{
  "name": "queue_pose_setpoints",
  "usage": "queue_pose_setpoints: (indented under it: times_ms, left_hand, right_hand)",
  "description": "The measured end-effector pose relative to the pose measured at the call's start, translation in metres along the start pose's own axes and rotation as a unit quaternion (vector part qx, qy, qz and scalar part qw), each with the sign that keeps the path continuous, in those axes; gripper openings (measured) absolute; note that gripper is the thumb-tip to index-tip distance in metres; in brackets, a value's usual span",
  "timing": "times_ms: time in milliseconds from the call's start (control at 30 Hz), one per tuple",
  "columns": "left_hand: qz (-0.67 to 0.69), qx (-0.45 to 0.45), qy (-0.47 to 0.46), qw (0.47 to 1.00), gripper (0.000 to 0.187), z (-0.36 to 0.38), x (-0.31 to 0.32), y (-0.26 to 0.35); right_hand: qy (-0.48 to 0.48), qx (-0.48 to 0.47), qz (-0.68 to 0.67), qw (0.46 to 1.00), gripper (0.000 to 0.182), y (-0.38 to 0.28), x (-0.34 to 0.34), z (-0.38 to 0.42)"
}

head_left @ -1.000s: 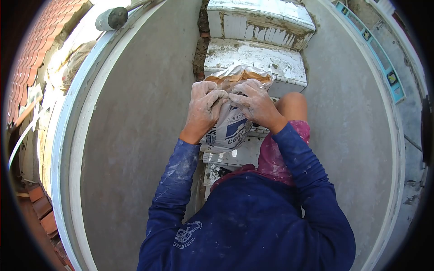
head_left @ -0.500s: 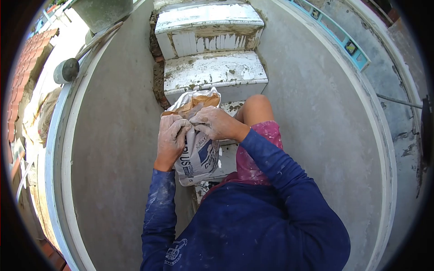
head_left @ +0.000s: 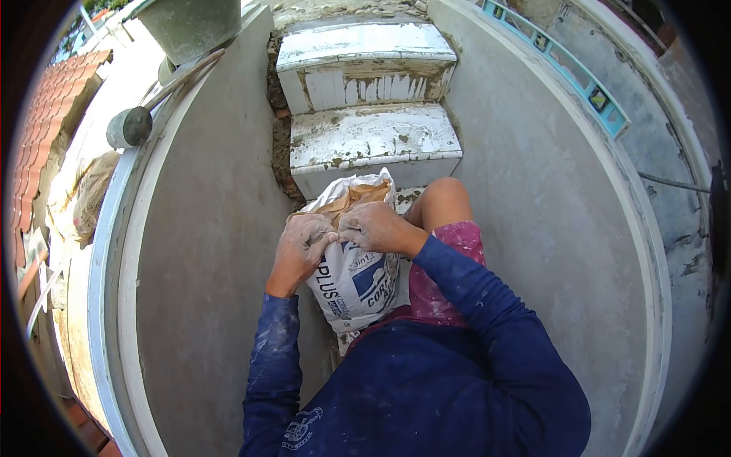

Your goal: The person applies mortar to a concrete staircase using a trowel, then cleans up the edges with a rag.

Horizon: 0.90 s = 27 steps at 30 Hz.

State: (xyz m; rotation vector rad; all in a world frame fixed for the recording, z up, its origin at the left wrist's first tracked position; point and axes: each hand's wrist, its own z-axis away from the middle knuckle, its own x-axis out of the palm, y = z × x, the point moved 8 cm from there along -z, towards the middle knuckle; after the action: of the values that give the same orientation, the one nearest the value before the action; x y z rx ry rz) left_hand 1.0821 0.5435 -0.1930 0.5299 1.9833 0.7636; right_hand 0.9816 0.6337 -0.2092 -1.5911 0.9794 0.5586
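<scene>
A white printed bag [head_left: 358, 286] with a brown paper lining stands upright on the stairs, close to the body. Its top is open and crumpled. My left hand [head_left: 304, 242] pinches the near left part of the rim, with powder on the fingers. Right beside it, my right hand [head_left: 375, 227] grips the same rim with curled, dusty fingers. The two hands nearly touch. What lies inside the bag cannot be seen.
White tiled steps [head_left: 377, 137] rise ahead between two grey walls. On the left wall lie a rubber mallet [head_left: 130, 128] and a grey-green bucket [head_left: 190, 29]. A light-blue spirit level [head_left: 560, 61] rests on the right wall. Red roof tiles [head_left: 53, 114] show at far left.
The view has shifted, so the steps and bag appear lower and further right. Both hands still hold the rim, and more of the bag's printed front shows.
</scene>
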Motion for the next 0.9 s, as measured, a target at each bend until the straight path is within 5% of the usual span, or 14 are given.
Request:
queue_pose_setpoints:
  times_ms: [233,367,400,533,667,800,900]
  left_hand:
    - [0.115,-0.214,0.045,0.969,0.013,0.007,0.004,-0.061]
    - [0.119,-0.125,0.009,0.985,0.014,-0.009,0.017,-0.023]
    - [0.131,-0.16,-0.005,0.978,0.015,-0.011,0.024,-0.029]
    - [0.074,-0.128,0.048,0.988,0.016,-0.032,0.021,-0.051]
    - [0.1,-0.205,0.044,0.973,0.016,-0.034,0.007,-0.083]
    - [0.108,-0.089,0.025,0.99,0.015,-0.045,0.016,-0.032]
    - [0.086,-0.074,0.022,0.993,0.014,-0.051,0.02,-0.019]
  right_hand:
    - [-0.035,-0.076,0.029,0.996,0.013,-0.038,0.011,0.036]
    - [0.024,-0.031,0.151,0.988,0.01,-0.027,0.002,0.035]
    - [-0.037,0.029,0.227,0.973,0.011,-0.016,0.017,0.033]
    - [-0.065,-0.111,0.24,0.962,0.011,-0.039,0.016,0.053]
    - [-0.066,-0.06,0.25,0.964,0.01,-0.018,0.018,0.084]
    - [-0.011,0.026,0.283,0.959,0.013,0.007,0.022,0.068]
    - [-0.089,0.027,0.266,0.959,0.014,0.028,0.053,0.066]
